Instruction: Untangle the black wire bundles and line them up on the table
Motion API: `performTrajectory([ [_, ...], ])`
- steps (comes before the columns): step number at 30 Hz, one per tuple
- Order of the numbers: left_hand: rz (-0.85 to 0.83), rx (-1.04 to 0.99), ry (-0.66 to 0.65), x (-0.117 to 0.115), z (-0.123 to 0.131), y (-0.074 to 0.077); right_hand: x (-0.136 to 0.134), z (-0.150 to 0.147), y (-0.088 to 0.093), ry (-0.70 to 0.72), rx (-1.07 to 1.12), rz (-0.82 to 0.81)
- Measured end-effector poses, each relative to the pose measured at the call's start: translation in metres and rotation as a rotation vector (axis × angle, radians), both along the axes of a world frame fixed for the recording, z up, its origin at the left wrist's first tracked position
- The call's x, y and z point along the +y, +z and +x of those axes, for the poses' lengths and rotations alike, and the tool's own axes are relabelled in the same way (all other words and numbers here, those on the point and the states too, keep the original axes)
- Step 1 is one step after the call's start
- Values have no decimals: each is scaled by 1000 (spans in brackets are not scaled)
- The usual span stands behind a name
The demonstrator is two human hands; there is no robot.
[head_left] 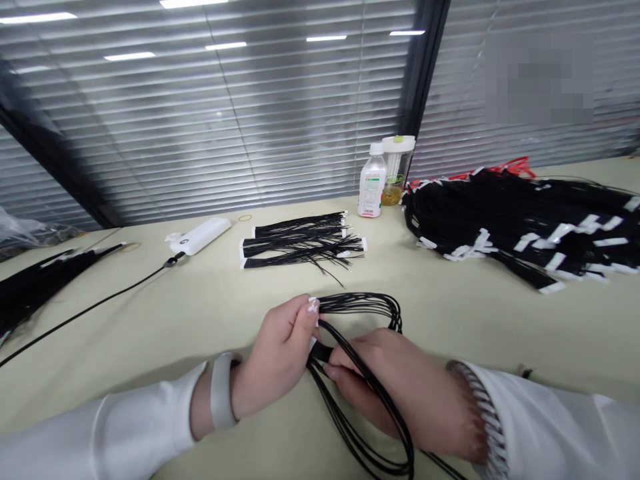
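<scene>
My left hand [285, 350] grips a bundle of thin black wires [363, 303] near one end, thumb pressed on top. White connector bits peek out by its fingertips. From there the wires loop out to the right and curve down toward the front edge of the view. My right hand [383, 383] reaches in through the loop, its thumb and fingers closed on a flat black section of the same bundle, just right of the left hand. Part of the right hand is hidden behind the wires.
Behind the hands lie several short wire bundles [300, 240] with white ends. A large pile of black cables [520, 220] fills the back right. A bottle [373, 181] and a lidded cup [399, 170] stand by the blinds. At left are a white power bank [205, 235] and more black cables [45, 283].
</scene>
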State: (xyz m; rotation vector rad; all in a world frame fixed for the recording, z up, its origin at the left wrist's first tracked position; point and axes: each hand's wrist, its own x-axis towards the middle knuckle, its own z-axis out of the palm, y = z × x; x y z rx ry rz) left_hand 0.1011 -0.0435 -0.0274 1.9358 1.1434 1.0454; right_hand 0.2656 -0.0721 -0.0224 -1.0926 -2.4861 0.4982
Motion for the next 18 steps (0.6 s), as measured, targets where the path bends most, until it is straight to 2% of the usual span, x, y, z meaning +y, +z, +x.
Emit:
performTrajectory([
  [12,2,14,-3,0,0,-1,-3,-1,-3,-41,-54,80],
  [18,-61,-30,56,4,0,-2,-1,5,10,-110,-183,152],
])
